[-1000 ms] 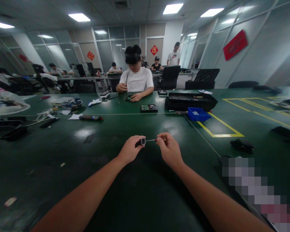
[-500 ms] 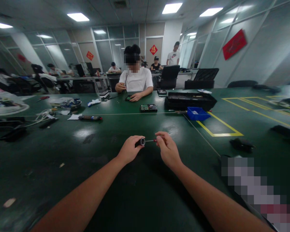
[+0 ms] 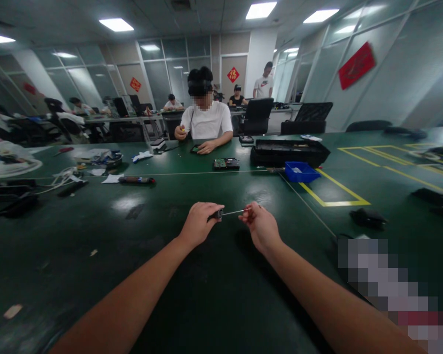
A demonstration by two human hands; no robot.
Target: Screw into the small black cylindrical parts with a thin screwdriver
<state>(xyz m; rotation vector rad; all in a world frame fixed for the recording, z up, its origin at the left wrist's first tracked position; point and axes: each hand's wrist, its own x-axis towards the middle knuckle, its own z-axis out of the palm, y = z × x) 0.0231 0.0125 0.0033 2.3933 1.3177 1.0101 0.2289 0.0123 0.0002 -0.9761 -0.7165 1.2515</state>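
My left hand (image 3: 200, 223) is closed around a short black cylinder (image 3: 217, 214), a flashlight-like piece with a round end facing right. Most of its body is hidden by my fingers. To the right, my right hand (image 3: 261, 227) pinches the red handle of a screwdriver (image 3: 233, 213). The thin metal shaft spans the gap between my hands, tilted slightly up to the right, its tip at the round end of the cylinder. Whether the tip is inside cannot be made out. Both hands are held over the green table (image 3: 192, 300).
Beyond my hands lie a circuit-board device (image 3: 226, 163), a long black tray (image 3: 290, 153) and a blue bin (image 3: 301, 172). A dark tool (image 3: 137, 180) rests at left. Across the table sits a person (image 3: 208, 120) handling a small device. Black items lie at right.
My right hand has shifted slightly right and turned, with the screwdriver's handle end now higher. The cylinder's round end has turned and shows less. The person opposite has raised a hand slightly.
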